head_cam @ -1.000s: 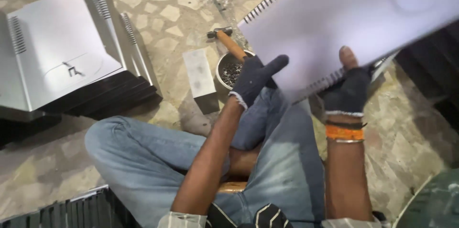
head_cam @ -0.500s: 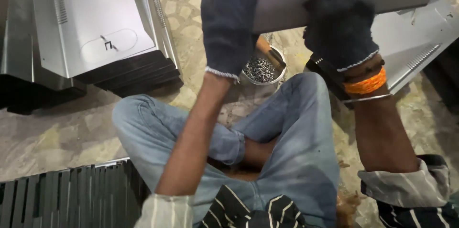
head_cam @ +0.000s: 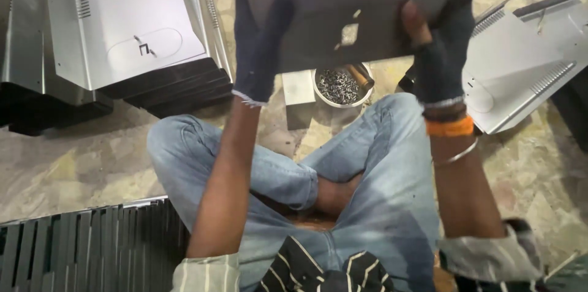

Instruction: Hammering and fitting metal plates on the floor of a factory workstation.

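I hold a large grey sheet-metal panel [head_cam: 349, 4] up in front of me with both gloved hands. My left hand [head_cam: 257, 47], in a dark glove, grips its left edge. On the right edge sits my right hand [head_cam: 438, 47], in a dark fingerless glove with orange and silver bracelets at the wrist. The panel has a small square cut-out near its lower middle. Below it, on the floor between my knees, stands a metal bowl of small screws [head_cam: 338, 87] with a wooden tool handle [head_cam: 360, 75] resting in it.
A stack of similar vented metal panels [head_cam: 128, 28] lies on the stone floor at upper left, another panel [head_cam: 520, 65] at right. A small metal block [head_cam: 299, 93] sits beside the bowl. Upright dark panels [head_cam: 86, 249] stand at lower left. My crossed legs in jeans fill the middle.
The panel has swung from a tilted position at upper right to straight in front of me, and both hands rose with it. The view shifted, showing more of the left stack.
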